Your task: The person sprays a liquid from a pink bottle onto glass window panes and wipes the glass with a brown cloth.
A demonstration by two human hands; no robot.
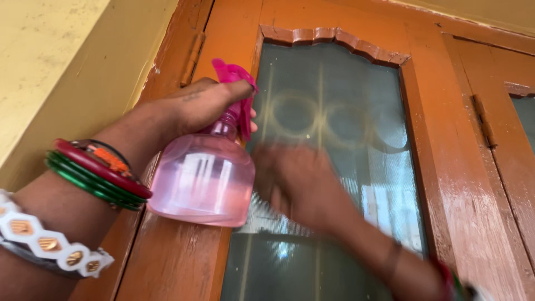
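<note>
Left hand [209,103]: yours, raised to the window, fingers wrapped round the neck of a pink spray bottle [203,178], forefinger laid over its magenta trigger head [237,83]; the bottle hangs upright just beside the glass pane [345,122], its body in front of the orange wooden frame [184,262], holding pale pink liquid nearly to the shoulder. Right hand [304,187]: yours, blurred against the pane below the bottle's nozzle; whether it is flat, cupped or holding a cloth cannot be told from the blur. Wrists: red and green bangles [97,175] and a white patterned band [44,242] on the left arm. Surroundings: a second shutter [496,139] to the right, a hinge [192,58] on the frame's upper left, yellow wall [44,67] beyond. Risks, as judged: a loose hold on the neck could let the full bottle tip or slide, since the weight sits below your grip; spray aimed too near the edge would wet the painted wood, already worn in places; your bangles could knock or scratch the pane if the left arm swings close; hard pressure from the right hand on thin glass could rattle it in its frame.
</note>
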